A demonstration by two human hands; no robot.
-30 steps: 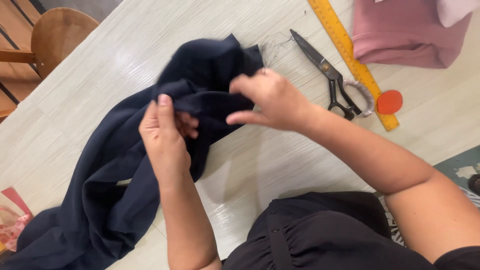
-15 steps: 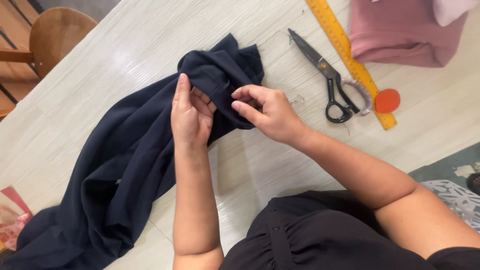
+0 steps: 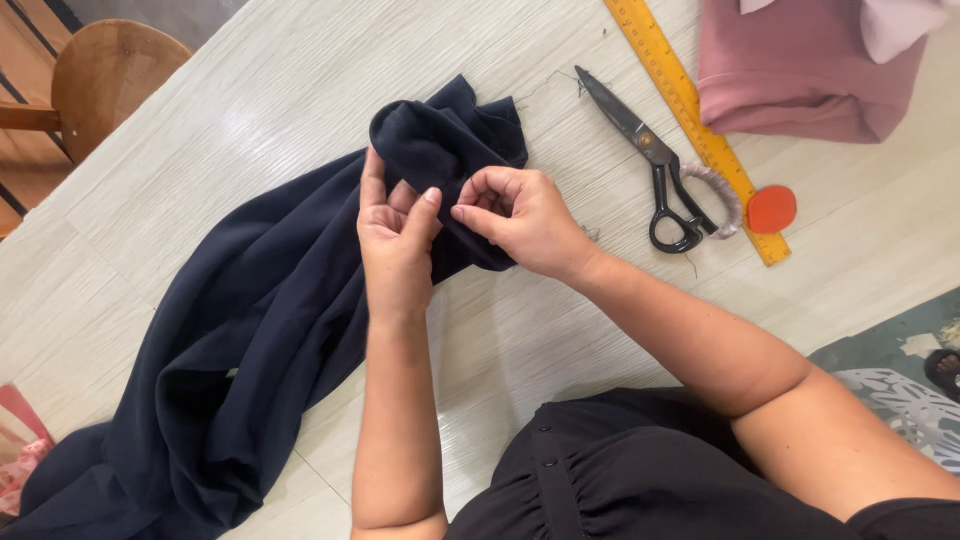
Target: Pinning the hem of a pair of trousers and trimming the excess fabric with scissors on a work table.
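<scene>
Navy fabric (image 3: 250, 330) — long axis running from the desk's (image 3: 250, 90) near-left to its bunched end, pinched between left hand (image 3: 395, 245) and right hand (image 3: 520, 220) fingers.

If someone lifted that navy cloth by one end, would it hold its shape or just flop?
Probably flop: the navy cloth lies in soft folds and bunches where the left hand and right hand pinch it. It likely drags rather than slides freely, since its long tail trails over the table edge.

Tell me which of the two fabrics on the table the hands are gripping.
The dark navy fabric: left hand and right hand pinch its bunched end. The folded pink fabric lies untouched beyond the yellow ruler.
</scene>
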